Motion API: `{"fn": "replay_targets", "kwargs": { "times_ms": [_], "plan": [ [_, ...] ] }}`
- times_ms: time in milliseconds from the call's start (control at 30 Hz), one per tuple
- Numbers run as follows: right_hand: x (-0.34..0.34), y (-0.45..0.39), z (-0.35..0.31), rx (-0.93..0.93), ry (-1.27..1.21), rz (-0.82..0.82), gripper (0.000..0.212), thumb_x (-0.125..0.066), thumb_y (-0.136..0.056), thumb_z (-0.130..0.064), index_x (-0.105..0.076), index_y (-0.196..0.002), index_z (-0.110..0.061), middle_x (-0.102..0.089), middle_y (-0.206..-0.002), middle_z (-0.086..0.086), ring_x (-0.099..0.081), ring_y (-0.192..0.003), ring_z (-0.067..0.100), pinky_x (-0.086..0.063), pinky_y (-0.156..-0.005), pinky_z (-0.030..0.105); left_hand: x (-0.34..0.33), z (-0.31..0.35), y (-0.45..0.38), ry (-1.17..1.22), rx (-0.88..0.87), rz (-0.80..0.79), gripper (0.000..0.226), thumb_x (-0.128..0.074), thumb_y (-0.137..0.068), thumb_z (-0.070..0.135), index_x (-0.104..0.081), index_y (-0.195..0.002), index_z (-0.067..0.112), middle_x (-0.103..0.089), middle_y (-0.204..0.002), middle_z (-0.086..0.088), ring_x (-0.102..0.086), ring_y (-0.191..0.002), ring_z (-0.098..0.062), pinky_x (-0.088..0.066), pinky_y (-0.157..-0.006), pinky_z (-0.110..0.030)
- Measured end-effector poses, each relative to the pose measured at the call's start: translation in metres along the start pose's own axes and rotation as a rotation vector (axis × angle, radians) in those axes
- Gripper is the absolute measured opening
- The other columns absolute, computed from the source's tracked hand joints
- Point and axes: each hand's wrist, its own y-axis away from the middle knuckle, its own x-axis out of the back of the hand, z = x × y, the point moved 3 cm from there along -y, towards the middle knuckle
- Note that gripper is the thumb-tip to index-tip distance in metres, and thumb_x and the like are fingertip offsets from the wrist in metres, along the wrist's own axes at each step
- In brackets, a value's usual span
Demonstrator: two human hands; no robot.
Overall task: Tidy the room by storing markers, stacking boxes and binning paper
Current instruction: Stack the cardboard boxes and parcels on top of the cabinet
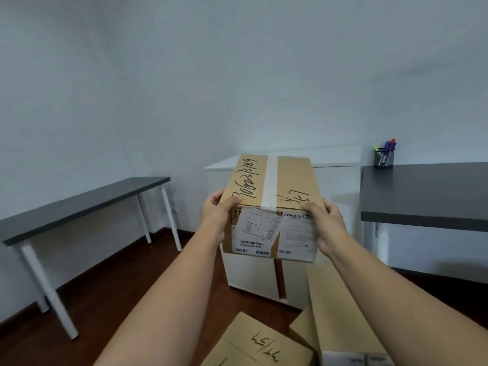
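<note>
Between my two hands, raised in front of a white cabinet (335, 180), sits a taped cardboard box (272, 204). My left hand (215, 216) grips its near left corner and my right hand (326, 225) grips the near right corner, thumbs on the lid. Paper labels cover its front. Below lie more plain cardboard boxes (253, 344). Markers (386, 151) stand in a mesh cup (383, 159) on the dark bench (427, 191).
</note>
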Motion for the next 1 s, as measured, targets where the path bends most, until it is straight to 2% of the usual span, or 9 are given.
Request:
{"fn": "replay_targets", "kwargs": {
  "times_ms": [67, 167, 300, 467, 567, 733, 800, 900, 1000],
  "plan": [
    [0.000, -0.003, -0.021, 0.033, 0.002, 0.002, 0.072, -0.081, -0.071, -0.015, -0.044, -0.134, -0.017, -0.068, -0.112, 0.009, -0.073, -0.084, 0.022, -0.057, -0.053, 0.031, -0.015, 0.012, -0.005, 0.040, -0.030, -0.043, 0.049, -0.084, -0.071, 0.013, -0.059, -0.112, 0.024, -0.074, -0.104, -0.008, -0.076, -0.084, -0.021, -0.061, -0.071, -0.040],
    [-0.002, -0.019, -0.053, 0.104, 0.040, 0.001, 0.068, -0.081, -0.072, -0.018, -0.046, -0.130, -0.021, -0.070, -0.106, 0.006, -0.075, -0.074, 0.016, -0.057, -0.051, 0.028, -0.040, 0.027, -0.019, 0.075, -0.089, -0.132, 0.049, -0.084, -0.072, 0.016, -0.060, -0.114, 0.025, -0.073, -0.107, -0.006, -0.075, -0.087, -0.019, -0.058, -0.068, -0.035],
    [-0.013, -0.056, -0.086, 0.213, 0.054, 0.002, 0.070, -0.082, -0.069, -0.019, -0.050, -0.131, -0.019, -0.071, -0.109, 0.007, -0.074, -0.078, 0.017, -0.056, -0.057, 0.028, -0.061, 0.039, -0.046, 0.016, -0.145, -0.292, 0.079, -0.086, -0.064, 0.027, -0.048, -0.133, 0.035, -0.070, -0.119, 0.002, -0.063, -0.111, -0.020, -0.051, -0.092, -0.045],
    [-0.025, -0.112, -0.088, 0.241, 0.043, -0.035, 0.064, -0.079, -0.071, -0.019, -0.052, -0.130, -0.016, -0.073, -0.107, 0.010, -0.074, -0.085, 0.023, -0.056, -0.063, 0.032, -0.079, 0.041, -0.100, 0.059, -0.207, -0.346, 0.082, -0.085, -0.066, 0.017, -0.047, -0.137, 0.033, -0.074, -0.110, 0.008, -0.070, -0.100, -0.011, -0.058, -0.071, -0.028],
    [-0.028, -0.139, -0.075, 0.265, 0.003, -0.040, 0.057, -0.074, -0.079, -0.014, -0.052, -0.131, -0.013, -0.071, -0.113, 0.013, -0.071, -0.091, 0.024, -0.055, -0.068, 0.033, -0.083, 0.030, -0.134, 0.077, -0.210, -0.335, 0.077, -0.078, -0.079, 0.011, -0.043, -0.143, 0.033, -0.073, -0.115, 0.004, -0.070, -0.104, -0.016, -0.060, -0.075, -0.034],
    [-0.028, -0.168, -0.057, 0.290, -0.010, -0.055, 0.056, -0.070, -0.083, -0.009, -0.048, -0.135, -0.009, -0.070, -0.115, 0.014, -0.069, -0.102, 0.029, -0.056, -0.081, 0.039, -0.088, 0.017, -0.170, 0.082, -0.227, -0.347, 0.067, -0.077, -0.081, 0.017, -0.047, -0.137, 0.038, -0.075, -0.109, 0.008, -0.072, -0.096, -0.012, -0.059, -0.065, -0.028],
    [-0.030, -0.179, -0.059, 0.301, 0.018, -0.046, 0.058, -0.070, -0.083, -0.010, -0.047, -0.136, -0.010, -0.070, -0.116, 0.014, -0.069, -0.102, 0.028, -0.056, -0.083, 0.039, -0.092, 0.014, -0.181, 0.114, -0.223, -0.355, 0.068, -0.077, -0.079, 0.014, -0.049, -0.137, 0.034, -0.075, -0.108, 0.005, -0.073, -0.096, -0.013, -0.059, -0.065, -0.026],
    [-0.030, -0.192, -0.065, 0.327, 0.065, -0.051, 0.065, -0.076, -0.079, -0.021, -0.046, -0.137, -0.016, -0.071, -0.114, 0.007, -0.072, -0.095, 0.018, -0.056, -0.072, 0.031, -0.103, 0.013, -0.195, 0.161, -0.206, -0.340, 0.074, -0.079, -0.075, 0.015, -0.047, -0.140, 0.029, -0.075, -0.111, 0.000, -0.073, -0.097, -0.015, -0.059, -0.066, -0.026],
    [-0.034, -0.204, -0.075, 0.391, 0.242, -0.110, 0.097, -0.089, -0.054, -0.041, -0.042, -0.137, -0.023, -0.067, -0.120, -0.001, -0.067, -0.105, 0.015, -0.053, -0.082, 0.031, -0.114, 0.016, -0.216, 0.199, -0.191, -0.282, 0.075, -0.079, -0.078, 0.017, -0.045, -0.144, 0.029, -0.071, -0.118, -0.004, -0.072, -0.100, -0.019, -0.059, -0.068, -0.030]
  ]
}}
